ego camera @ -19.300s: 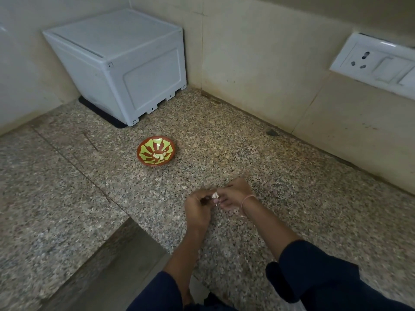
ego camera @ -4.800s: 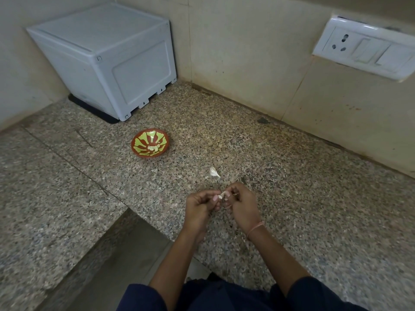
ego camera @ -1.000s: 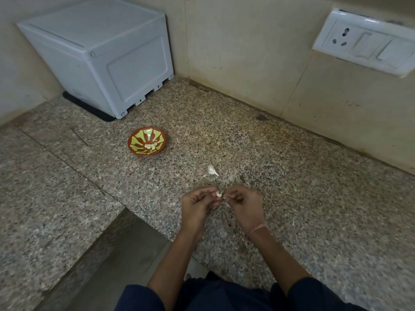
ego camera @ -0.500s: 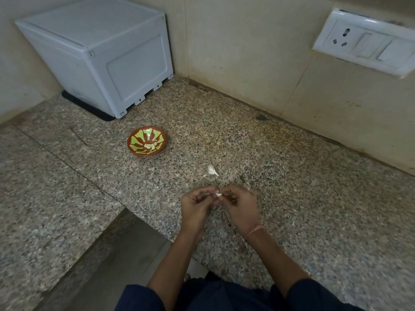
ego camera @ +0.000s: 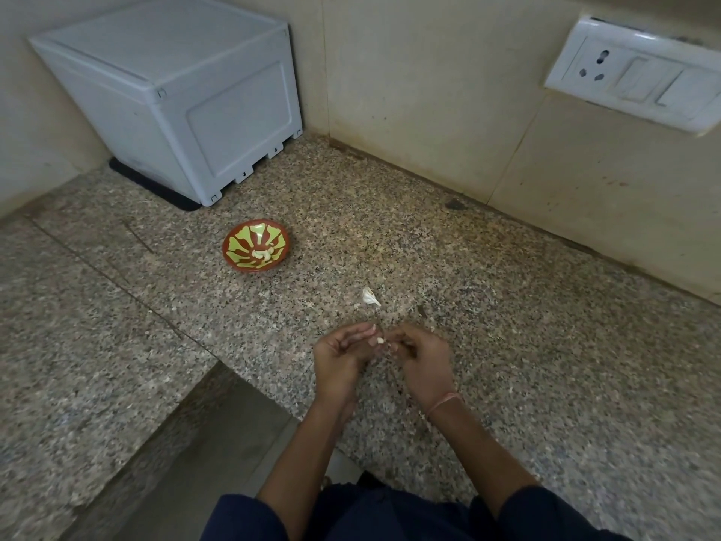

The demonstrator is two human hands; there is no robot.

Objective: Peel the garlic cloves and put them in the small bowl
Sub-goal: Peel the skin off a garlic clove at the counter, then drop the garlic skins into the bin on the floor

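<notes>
- Your left hand (ego camera: 338, 359) and right hand (ego camera: 423, 359) met fingertip to fingertip, both pinching one clove (ego camera: 379, 340) low over the counter (ego camera: 507, 384).
- Both hands' fingers curled inward, with the forearms angled together.
- The bowl (ego camera: 231, 244), holding peeled cloves (ego camera: 262, 255), sat well beyond your left hand.
- A white scrap (ego camera: 370, 296) lay just beyond your fingertips.

Garlic clove (ego camera: 379, 340) largely hidden by pinching fingers (ego camera: 353, 334); peeled or not cannot be told. Bowl (ego camera: 253, 268) contents, far left of fingers, too small to be counted.
</notes>
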